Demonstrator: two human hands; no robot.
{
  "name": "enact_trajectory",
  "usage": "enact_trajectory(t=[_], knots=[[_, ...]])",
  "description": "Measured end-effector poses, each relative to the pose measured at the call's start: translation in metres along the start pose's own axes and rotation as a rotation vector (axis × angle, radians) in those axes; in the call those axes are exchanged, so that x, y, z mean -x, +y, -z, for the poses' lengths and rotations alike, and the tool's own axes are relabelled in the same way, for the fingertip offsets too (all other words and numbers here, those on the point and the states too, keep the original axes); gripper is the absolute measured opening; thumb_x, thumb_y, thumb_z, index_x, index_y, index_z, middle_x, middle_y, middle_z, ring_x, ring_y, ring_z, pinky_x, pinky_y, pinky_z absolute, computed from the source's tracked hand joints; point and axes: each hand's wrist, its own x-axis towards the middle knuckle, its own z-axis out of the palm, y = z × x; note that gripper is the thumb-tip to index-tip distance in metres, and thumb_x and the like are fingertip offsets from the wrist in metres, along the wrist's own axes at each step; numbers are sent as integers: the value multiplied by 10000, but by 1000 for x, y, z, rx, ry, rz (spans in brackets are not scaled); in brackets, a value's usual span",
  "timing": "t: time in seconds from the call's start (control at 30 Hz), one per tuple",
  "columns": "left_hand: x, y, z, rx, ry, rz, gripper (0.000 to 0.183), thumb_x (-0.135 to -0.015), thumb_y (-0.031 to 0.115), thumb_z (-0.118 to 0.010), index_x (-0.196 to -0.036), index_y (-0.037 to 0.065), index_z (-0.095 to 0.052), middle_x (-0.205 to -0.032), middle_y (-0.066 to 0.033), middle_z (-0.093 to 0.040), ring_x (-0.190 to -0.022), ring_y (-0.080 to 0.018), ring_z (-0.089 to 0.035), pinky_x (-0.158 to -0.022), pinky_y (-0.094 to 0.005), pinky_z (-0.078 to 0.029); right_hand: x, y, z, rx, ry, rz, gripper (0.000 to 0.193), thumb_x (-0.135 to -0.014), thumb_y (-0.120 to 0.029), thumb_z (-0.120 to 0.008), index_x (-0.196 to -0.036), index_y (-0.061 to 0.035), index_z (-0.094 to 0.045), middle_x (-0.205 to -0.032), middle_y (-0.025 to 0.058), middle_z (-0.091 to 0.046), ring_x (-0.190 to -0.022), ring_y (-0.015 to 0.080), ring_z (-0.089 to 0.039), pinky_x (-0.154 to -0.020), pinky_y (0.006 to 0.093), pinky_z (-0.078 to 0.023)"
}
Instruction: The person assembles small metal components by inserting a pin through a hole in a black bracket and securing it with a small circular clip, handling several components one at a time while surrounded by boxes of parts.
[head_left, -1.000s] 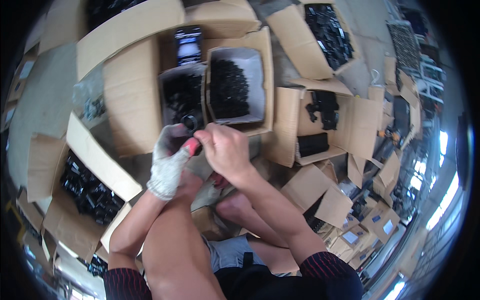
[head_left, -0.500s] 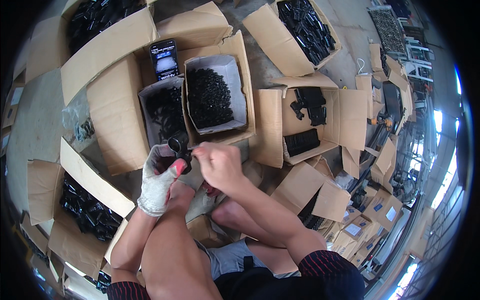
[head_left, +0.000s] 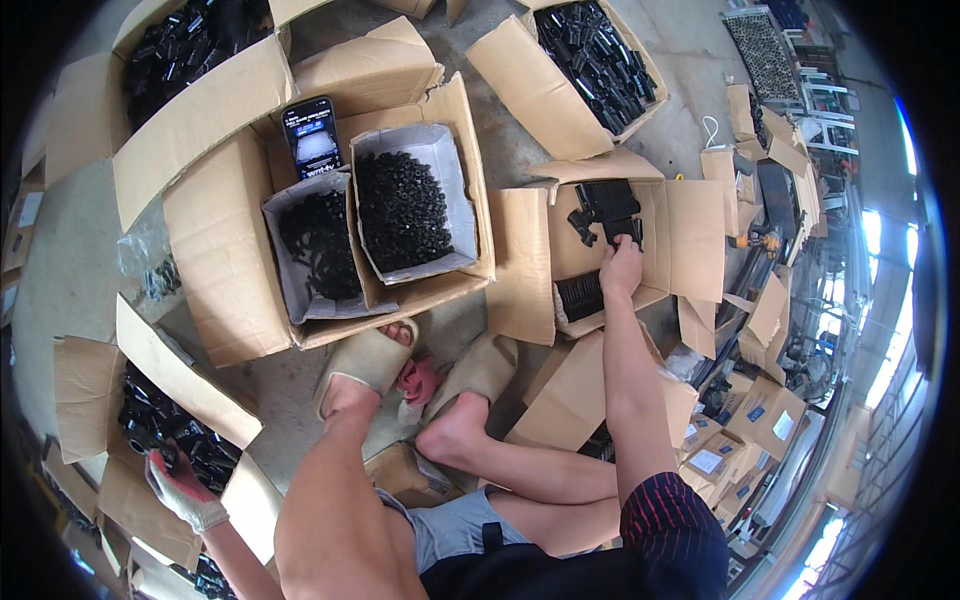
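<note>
My left hand [head_left: 182, 492], in a pale glove with red on it, is over the carton [head_left: 95, 375] at the lower left. Its fingers close round a black tubular part [head_left: 143, 440], which blends with the black parts [head_left: 200, 450] in that carton. Bare, my right hand [head_left: 622, 265] reaches forward into the carton [head_left: 685, 235] on the right. Its curled fingertips pinch the near edge of a black blocky part [head_left: 612, 205]. Beside that hand, a row of thin black parts [head_left: 578, 297] stands in the same carton.
Ahead, a large carton [head_left: 225, 235] holds two grey-lined trays of small black parts [head_left: 403, 212] and a phone [head_left: 312, 138]. More cartons of black parts [head_left: 595, 65] stand farther off. My slippered feet [head_left: 370, 360] are in the middle, beside a pink-and-white glove [head_left: 418, 385].
My hands have parted from in front of the trays. The left went down and left with the tubular part to the lower-left carton; the right moved right into the other carton.
</note>
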Motion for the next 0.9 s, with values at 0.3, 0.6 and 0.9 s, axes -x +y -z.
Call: enact_trajectory(t=[0.3, 0.6, 0.9], knots=[[-21, -47, 23, -702, 15, -211, 317, -953, 170, -769, -1206, 22, -647, -1076, -53, -707, -965, -160, -663, -872, -304, -550, 2, 7, -5, 48, 46, -56, 273, -927, -208, -712, -1168, -116, -621, -1161, 121, -620, -1130, 344, -594, -936, 483, -491], [37, -16, -81, -744, -37, -597, 517, -945, 129, -764, -1404, 12, -557, -1332, -132, -621, -1148, -221, -626, -991, -352, -522, -8, 7, 2, 93, -8, 34, 347, -937, -225, -703, -1225, -41, -641, -1124, 208, -655, -1076, 385, -629, -950, 480, -495], [130, 37, -216, -526, -929, -824, 647, -821, 98, -828, -1400, 22, -549, -1325, -210, -631, -1233, -354, -612, -1049, -447, -487, 85, -125, 136, -1008, -15, 16, 190, -1039, -142, -604, -1204, -51, -589, -905, 37, -615, -638, 74, -535, -545, 236, -435]])
